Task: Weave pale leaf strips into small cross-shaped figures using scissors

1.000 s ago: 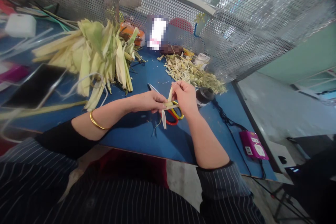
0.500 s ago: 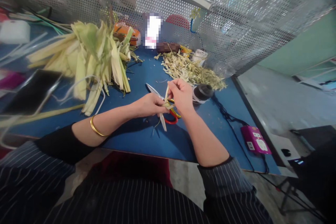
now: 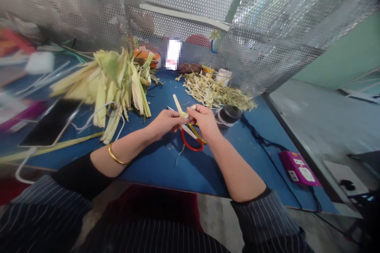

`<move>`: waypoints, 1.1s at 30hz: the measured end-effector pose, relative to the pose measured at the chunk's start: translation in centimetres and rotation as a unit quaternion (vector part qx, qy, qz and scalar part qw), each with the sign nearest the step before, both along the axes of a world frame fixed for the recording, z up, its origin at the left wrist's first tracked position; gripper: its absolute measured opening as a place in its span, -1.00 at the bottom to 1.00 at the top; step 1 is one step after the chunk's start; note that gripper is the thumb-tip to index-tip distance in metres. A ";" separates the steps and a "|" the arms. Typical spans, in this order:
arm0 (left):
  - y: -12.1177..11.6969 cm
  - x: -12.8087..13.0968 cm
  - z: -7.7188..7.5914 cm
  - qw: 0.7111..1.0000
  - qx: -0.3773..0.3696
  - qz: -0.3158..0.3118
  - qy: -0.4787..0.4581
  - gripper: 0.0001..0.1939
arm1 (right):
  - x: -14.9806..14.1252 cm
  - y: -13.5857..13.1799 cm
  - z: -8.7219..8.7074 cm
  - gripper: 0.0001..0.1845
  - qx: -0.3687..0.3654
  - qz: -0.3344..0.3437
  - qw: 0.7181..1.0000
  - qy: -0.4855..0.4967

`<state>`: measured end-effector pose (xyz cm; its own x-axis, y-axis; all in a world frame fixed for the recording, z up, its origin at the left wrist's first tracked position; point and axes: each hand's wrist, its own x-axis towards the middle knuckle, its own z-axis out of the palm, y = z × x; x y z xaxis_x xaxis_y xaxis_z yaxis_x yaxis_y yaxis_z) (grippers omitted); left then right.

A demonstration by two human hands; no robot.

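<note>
Between my two hands is a pale corn husk strip point(image 3: 177, 104), folded or crossed over itself, with one end pointing up and away and another slanting down to the right. My left hand point(image 3: 166, 123) pinches it from the left side. The fingers of my right hand point(image 3: 203, 120) are closed on its right part, close to the left fingertips. Beneath the hands lie scissors point(image 3: 192, 147) with red and yellow handles; their blades are mostly covered. A dark spool of thread point(image 3: 228, 115) stands just right of my right hand.
A heap of corn husks point(image 3: 109, 83) lies at the left, beside a black phone point(image 3: 49, 122) with a white cable. Husk scraps point(image 3: 204, 87) are piled at the back right. A purple box point(image 3: 299, 168) and black cords sit near the right edge. A perforated screen point(image 3: 190, 19) stands behind.
The strip has turned: its upper end now leans up and left instead of standing near my right fingers. My right fingers have come down closer to my left. The view has tilted up slightly.
</note>
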<state>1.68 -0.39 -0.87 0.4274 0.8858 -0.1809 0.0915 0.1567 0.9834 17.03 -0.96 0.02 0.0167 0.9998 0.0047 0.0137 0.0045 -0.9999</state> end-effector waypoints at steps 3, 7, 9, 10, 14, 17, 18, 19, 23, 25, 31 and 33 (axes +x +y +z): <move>-0.2 0.1 0.2 1.000 0.010 -0.002 0.004 -0.76 | -0.3 0.1 -0.5 -0.76 0.004 -0.047 0.998 0.030; -0.4 0.0 0.8 1.000 -0.002 0.012 -0.004 -0.75 | -0.1 0.4 -0.8 -0.79 0.023 -0.041 0.998 0.037; -0.5 0.0 1.1 1.000 -0.007 0.006 -0.003 -0.77 | 0.1 0.5 -0.9 -0.80 0.046 -0.052 0.997 0.027; -0.5 0.0 1.3 1.000 -0.007 0.000 -0.001 -0.78 | 0.1 0.5 -0.9 -0.80 0.057 -0.060 0.996 0.021; -0.7 0.0 1.7 1.000 -0.010 -0.012 0.003 -0.80 | 0.1 0.4 -0.8 -0.81 0.084 -0.085 0.993 0.006; -0.8 0.0 1.8 1.000 -0.006 -0.022 0.001 -0.80 | 0.0 0.3 -0.7 -0.80 0.094 -0.089 0.992 0.010; -0.8 -0.1 1.8 1.000 -0.004 -0.026 -0.001 -0.80 | 0.0 0.4 -0.8 -0.80 0.097 -0.090 0.991 0.011; -0.8 -0.1 1.7 1.000 -0.003 -0.029 -0.004 -0.80 | 0.1 0.4 -0.8 -0.79 0.097 -0.091 0.991 0.010; -0.5 -0.2 1.6 0.999 -0.021 0.018 -0.042 -0.79 | 0.5 1.0 -1.1 -0.71 0.053 -0.105 0.993 0.013; -0.1 -0.4 1.6 0.992 -0.044 0.064 -0.098 -0.77 | 0.6 1.2 -1.1 -0.69 0.017 -0.124 0.992 0.017; 1.0 -1.0 1.8 0.975 -0.024 0.090 -0.200 -0.89 | -0.9 -0.4 -1.1 -0.71 0.014 0.005 0.998 -0.053; 1.0 -0.9 1.6 0.977 -0.004 0.075 -0.198 -0.87 | -1.6 -1.0 -1.1 -0.70 0.055 0.037 0.994 -0.087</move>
